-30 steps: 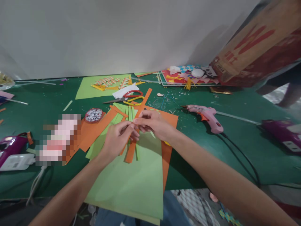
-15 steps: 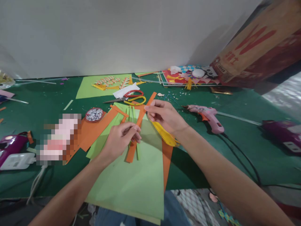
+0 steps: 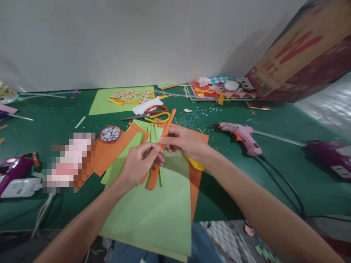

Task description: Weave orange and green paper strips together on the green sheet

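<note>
An orange paper strip (image 3: 169, 123) slants up between my fingers above the light green paper (image 3: 153, 219). My left hand (image 3: 144, 159) pinches its lower part. Close beside it, my right hand (image 3: 179, 140) is closed on the strip a little higher up. More orange strips (image 3: 153, 178) and thin green strips (image 3: 161, 176) lie beneath my left hand. Partly covered by my right hand is a yellow serrated-edged thing (image 3: 196, 163). Just beyond the strips rest scissors (image 3: 157, 113) with one red and one yellow handle loop.
A pink glue gun (image 3: 242, 133) lies to the right, its cord (image 3: 282, 182) running toward the table's front edge. Left are a round container of googly eyes (image 3: 110, 134), a pixelated object (image 3: 70, 162) and a white plug (image 3: 20, 188). Woven paper pieces (image 3: 127, 95) sit at the back.
My right hand has slid down the orange strip toward my left hand, and the strip stands a little steeper. The left hand has hardly moved.
</note>
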Tool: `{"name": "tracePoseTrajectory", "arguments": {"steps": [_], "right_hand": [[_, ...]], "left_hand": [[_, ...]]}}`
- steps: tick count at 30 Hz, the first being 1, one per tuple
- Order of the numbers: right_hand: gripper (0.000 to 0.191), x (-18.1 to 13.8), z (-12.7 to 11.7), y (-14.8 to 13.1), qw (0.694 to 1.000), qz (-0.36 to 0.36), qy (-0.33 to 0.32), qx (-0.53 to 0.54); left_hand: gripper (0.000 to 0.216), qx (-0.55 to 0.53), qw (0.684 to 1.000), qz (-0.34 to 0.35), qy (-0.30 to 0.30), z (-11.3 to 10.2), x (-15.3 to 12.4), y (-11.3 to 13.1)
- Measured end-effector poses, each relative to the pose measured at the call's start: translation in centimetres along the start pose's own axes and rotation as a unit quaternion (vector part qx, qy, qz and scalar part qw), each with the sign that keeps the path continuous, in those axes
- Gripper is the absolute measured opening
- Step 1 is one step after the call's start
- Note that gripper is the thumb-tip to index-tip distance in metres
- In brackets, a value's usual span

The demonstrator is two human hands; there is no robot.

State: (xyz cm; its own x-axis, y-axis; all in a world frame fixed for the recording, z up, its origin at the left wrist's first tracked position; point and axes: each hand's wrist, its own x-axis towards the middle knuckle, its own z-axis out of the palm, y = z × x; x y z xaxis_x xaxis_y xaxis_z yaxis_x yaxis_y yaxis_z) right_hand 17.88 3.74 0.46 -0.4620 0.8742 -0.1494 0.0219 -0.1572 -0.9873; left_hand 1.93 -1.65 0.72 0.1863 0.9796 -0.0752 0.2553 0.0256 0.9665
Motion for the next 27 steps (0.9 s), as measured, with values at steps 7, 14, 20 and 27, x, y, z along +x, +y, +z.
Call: {"name": "tracePoseTrajectory", "arguments": {"steps": [7, 14, 20, 27], "right_hand": [[0.031, 0.1, 0.5, 0.5, 1.000, 0.009, 0.009, -0.011], [0.031, -0.1, -0.1, -0.2, 1.000, -0.008, 0.023, 0.003], [0.032, -0.1, -0.5, -0.1, 1.000, -0.011, 0.024, -0.015], [0.039, 0.1, -1.9, -0.8, 0.997, -0.028, 0.071, 0.013]], "left_hand": [[0.021, -0.019, 1.000, 0.007, 0.006, 0.0, 0.2, -0.1], [0.021, 0.021, 1.000, 0.015, 0.004, -0.1, 0.1, 0.3], [0.019, 0.039, 0.999, 0.013, 0.000, -0.1, 0.1, 0.2], [0.021, 0.028, 0.999, 0.011, -0.012, -0.2, -0.2, 0.2]]}}
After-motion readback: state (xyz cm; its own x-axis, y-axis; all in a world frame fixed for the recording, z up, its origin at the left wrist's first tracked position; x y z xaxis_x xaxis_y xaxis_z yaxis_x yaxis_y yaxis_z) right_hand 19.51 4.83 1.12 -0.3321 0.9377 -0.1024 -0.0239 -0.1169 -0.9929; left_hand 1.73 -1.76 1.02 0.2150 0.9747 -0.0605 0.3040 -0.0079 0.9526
